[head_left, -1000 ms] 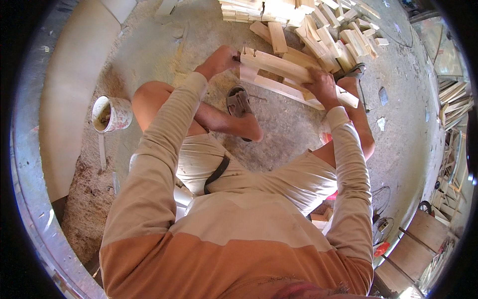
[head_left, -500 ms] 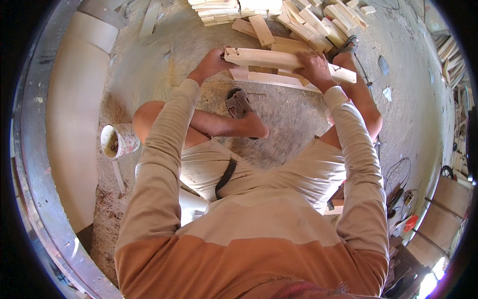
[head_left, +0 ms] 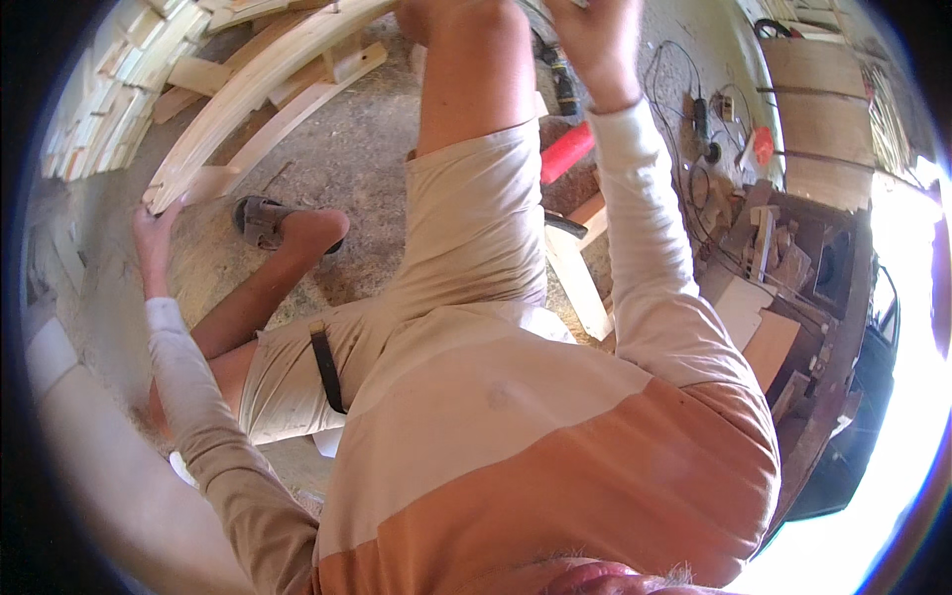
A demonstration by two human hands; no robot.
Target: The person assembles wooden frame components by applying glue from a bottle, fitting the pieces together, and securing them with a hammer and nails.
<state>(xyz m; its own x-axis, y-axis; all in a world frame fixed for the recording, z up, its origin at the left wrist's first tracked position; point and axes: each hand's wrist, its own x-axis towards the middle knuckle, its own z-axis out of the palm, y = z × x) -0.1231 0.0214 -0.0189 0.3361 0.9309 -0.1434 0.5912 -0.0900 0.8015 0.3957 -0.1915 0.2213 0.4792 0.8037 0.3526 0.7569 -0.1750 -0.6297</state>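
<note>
Frame: the wooden frame point(head_left: 213, 124) lies ahead of you on your left, from your left hand up and right toward your right knee point(head_left: 476, 30).
Long axis: 2 rails slant away from you; the outer rail leaves the view at the top edge.
Left hand: your left hand point(head_left: 156, 233) is the nearer, its fingers closed on the frame's near end.
Right hand: your right hand point(head_left: 600, 55) is blurred, its fingers cut off by the top edge; you cannot tell whether it grips anything. The knee stands between it and the visible frame.
Wood pile: pale sticks point(head_left: 119, 94) lie beyond the frame, at far left.
Right side: offcuts point(head_left: 788, 266) lie beside dark panels point(head_left: 833, 263); you cannot tell whether these form a box.
</note>
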